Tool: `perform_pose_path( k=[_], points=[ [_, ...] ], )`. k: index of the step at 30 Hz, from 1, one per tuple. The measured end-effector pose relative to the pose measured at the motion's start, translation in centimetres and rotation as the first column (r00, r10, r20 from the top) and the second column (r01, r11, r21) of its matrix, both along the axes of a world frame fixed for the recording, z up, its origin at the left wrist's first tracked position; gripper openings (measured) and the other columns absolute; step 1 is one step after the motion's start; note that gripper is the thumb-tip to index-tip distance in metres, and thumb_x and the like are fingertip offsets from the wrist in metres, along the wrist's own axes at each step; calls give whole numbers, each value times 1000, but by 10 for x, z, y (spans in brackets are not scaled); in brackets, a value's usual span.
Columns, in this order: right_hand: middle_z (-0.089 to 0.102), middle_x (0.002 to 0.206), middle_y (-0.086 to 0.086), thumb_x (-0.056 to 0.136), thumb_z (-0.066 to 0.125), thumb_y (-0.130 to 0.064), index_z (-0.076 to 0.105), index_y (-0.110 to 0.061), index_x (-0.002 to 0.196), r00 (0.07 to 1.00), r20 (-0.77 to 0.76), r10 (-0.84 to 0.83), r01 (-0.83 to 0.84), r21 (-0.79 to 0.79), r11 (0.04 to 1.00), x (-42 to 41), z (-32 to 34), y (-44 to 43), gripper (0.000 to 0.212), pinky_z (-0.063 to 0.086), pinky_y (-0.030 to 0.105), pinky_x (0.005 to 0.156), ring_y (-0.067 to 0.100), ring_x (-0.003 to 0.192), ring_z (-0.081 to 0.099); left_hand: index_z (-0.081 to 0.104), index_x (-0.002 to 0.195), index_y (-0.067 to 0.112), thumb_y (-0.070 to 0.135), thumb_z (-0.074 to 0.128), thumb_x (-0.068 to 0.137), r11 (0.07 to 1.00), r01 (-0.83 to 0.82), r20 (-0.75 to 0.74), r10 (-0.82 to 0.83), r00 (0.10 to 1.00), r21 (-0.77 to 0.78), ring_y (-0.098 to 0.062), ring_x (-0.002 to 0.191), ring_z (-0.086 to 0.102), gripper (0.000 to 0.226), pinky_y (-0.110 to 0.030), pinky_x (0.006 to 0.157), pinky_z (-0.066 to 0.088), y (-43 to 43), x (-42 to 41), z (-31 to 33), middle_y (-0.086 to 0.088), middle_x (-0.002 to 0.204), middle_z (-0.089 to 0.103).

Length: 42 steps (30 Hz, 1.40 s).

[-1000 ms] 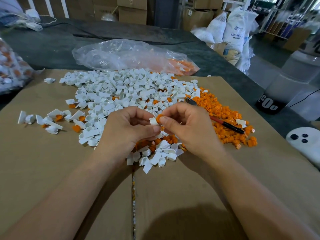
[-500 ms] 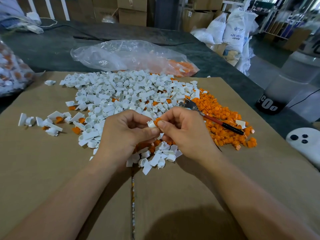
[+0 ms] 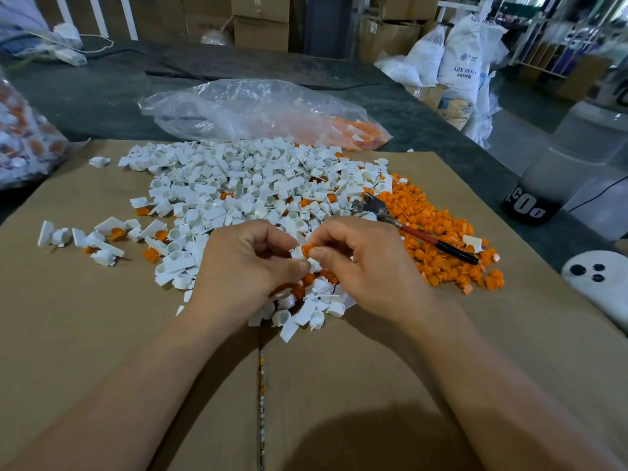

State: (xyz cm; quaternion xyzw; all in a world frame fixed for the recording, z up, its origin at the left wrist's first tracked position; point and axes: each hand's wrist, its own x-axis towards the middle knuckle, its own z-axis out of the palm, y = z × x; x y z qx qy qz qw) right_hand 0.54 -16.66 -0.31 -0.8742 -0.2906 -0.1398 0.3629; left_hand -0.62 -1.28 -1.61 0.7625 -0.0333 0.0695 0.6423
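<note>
Gripping: the left hand [image 3: 244, 266] pinches a small white plastic socket piece [image 3: 299, 257] between thumb and fingertips. The right hand [image 3: 360, 266] clamps thumb and forefinger on a small round orange plastic plug [image 3: 307, 249] seated against it.
Place of the pair: lifted just above the near edge of the parts, in the gap between the two hands.
Reason for the hold: one hand likely steadies the socket while the other works the plug. Whether it is going in or coming out cannot be told.
White heap: loose white plastic socket pieces [image 3: 238, 185] spread from the hands toward 12 o'clock, close enough for the left hand to draw from.
Orange heap: loose orange plastic plugs [image 3: 438, 226] at 2 o'clock, on the right hand's side, probably kept there for quick picking.
Set-aside group: white pieces with orange showing [image 3: 102, 241] at 9 o'clock, apart from the heap, seemingly sorted out.
Scraper: a metal-bladed tool with a red and black handle [image 3: 424, 237] lies on the orange heap at 2 o'clock, untouched.
Bag: a clear crumpled plastic bag [image 3: 255, 110] at 12 o'clock, beyond the heaps.
Base: a flat brown cardboard sheet [image 3: 102, 334] under everything, presumably to keep the parts gathered.
</note>
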Motion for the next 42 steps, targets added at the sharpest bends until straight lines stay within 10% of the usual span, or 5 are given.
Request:
perform_pose_path(
  k=[4,13,29,36,42],
  points=[
    [62,71,8,83,61,-6,67,0,81,994,108,35,-31,-36,999,2,-1,-2,9,47,38,59,19,65,55,62,62,4,17,72,54,929,99,-117,-150,982,-356,-26,62,70,19,-23,53,55,2,1,6,-15,65,69],
    [66,75,4,80,66,-11,72,-6,83,992,122,18,-18,0,1000,3,0,-5,8,44,22,65,9,71,54,71,86,5,5,66,55,870,171,-193,-287,938,-462,-25,63,70,31,-22,54,55,5,4,8,-21,74,70],
    [66,87,-16,73,75,-13,61,-36,87,954,-298,30,94,391,916,1,-4,6,30,54,18,72,1,78,66,67,73,15,-8,68,72,961,-14,-32,5,999,-277,-11,60,67,23,-19,60,56,-3,1,6,4,65,69],
    [68,108,4,80,67,-3,64,-9,114,942,-332,41,98,392,915,-2,-4,9,34,52,32,89,7,97,65,68,71,17,-3,71,72,979,-15,-16,12,1000,-206,-11,61,64,21,-21,57,56,1,2,8,1,66,65],
    [65,98,-16,79,68,-3,60,-33,109,960,-273,66,35,350,936,-2,-4,7,43,51,17,85,-5,90,62,69,72,14,0,68,75,978,56,-46,-67,997,-199,-16,55,68,15,-22,53,56,3,0,14,-8,65,70]
  ],
)
